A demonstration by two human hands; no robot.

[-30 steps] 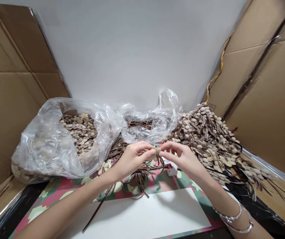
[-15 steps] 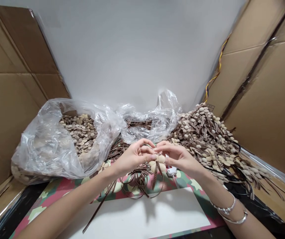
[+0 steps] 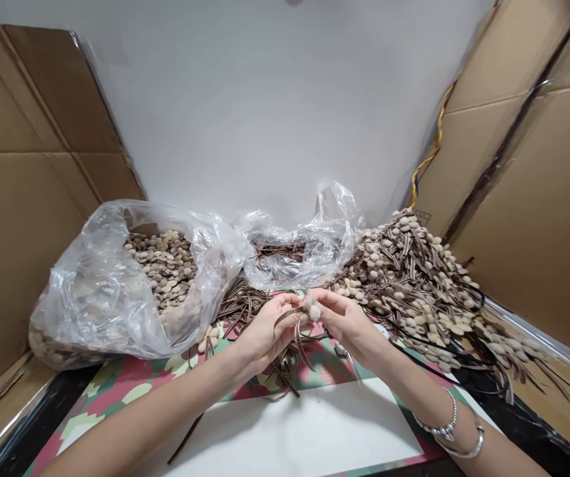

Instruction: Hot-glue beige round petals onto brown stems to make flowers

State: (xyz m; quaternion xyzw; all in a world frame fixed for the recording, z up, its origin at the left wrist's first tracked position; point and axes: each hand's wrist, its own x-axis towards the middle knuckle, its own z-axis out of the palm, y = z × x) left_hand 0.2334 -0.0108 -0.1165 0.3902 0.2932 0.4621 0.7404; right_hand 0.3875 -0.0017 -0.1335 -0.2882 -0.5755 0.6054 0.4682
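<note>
Between my two hands, over the middle of the mat, is a small beige fabric flower (image 3: pixel 311 308) with a fuzzy, pompom-like look from this side. My left hand (image 3: pixel 278 328) is closed on its left side, where a brown ribbon with pale stitching (image 3: pixel 289 313) loops out and hangs down. The fingers of my right hand (image 3: pixel 342 318) pinch the flower from the right. Fingers partly hide it. Below and behind the hands lies a tangle of loose brown ribbons (image 3: pixel 285 371).
A clear plastic bag (image 3: pixel 111 285) of beige padded pieces stands left. Another bag (image 3: pixel 285 271) holds ribbons at the back. Right is a heap of ribboned flowers (image 3: pixel 409 278), with a black cable (image 3: pixel 424 364). A white sheet (image 3: pixel 305 430) covers the patterned mat (image 3: pixel 130 384). Cardboard panels (image 3: pixel 528 165) flank the sides.
The flower has turned: its petals faced me with ribbon tails hanging down, and now its fuzzy side shows with the ribbon toward my left hand. My hands have tilted and drawn closer around it.
</note>
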